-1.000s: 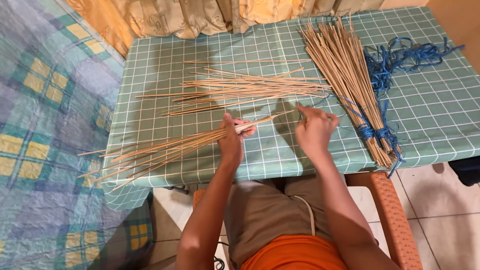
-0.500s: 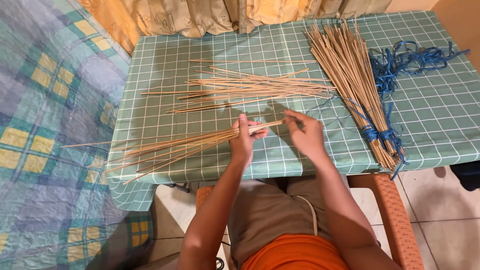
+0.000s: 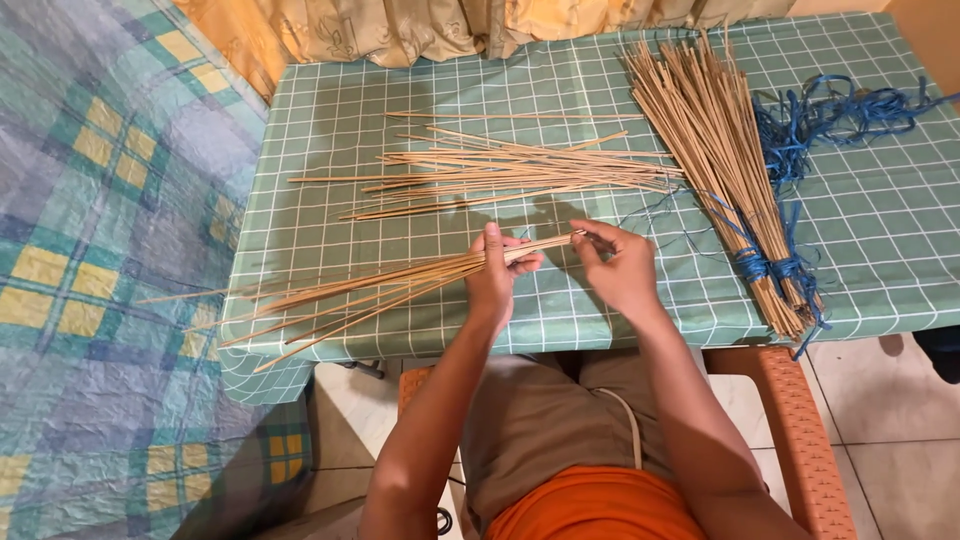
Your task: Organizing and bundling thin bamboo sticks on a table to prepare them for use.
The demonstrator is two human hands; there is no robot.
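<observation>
The left hand (image 3: 497, 270) is closed around a small bundle of thin tan sticks (image 3: 370, 292), gripping it near its thick ends, while the rest of the bundle fans out low and leftward across the near left corner of the table (image 3: 330, 210) and past its near edge. The right hand (image 3: 622, 268) has its fingertips pinched together on the butt ends of the same sticks, just right of the left hand, so both hands are shut on the one bundle above the near edge at mid-table. The sticks look very light, stiff along their length but springy and easy to snap if bent sharply; being smooth and loose, they would likely slide against one another, so a firm wrap near the thick ends, where they lie closest together, seems the surest hold. Further back at the table's middle lies a loose pile of sticks (image 3: 500, 170), pointing left to right. Toward the right edge lies a larger tied sheaf (image 3: 715, 150), bound near its lower end with blue plastic twine (image 3: 770, 268), with more twine tangled by the far right corner.
</observation>
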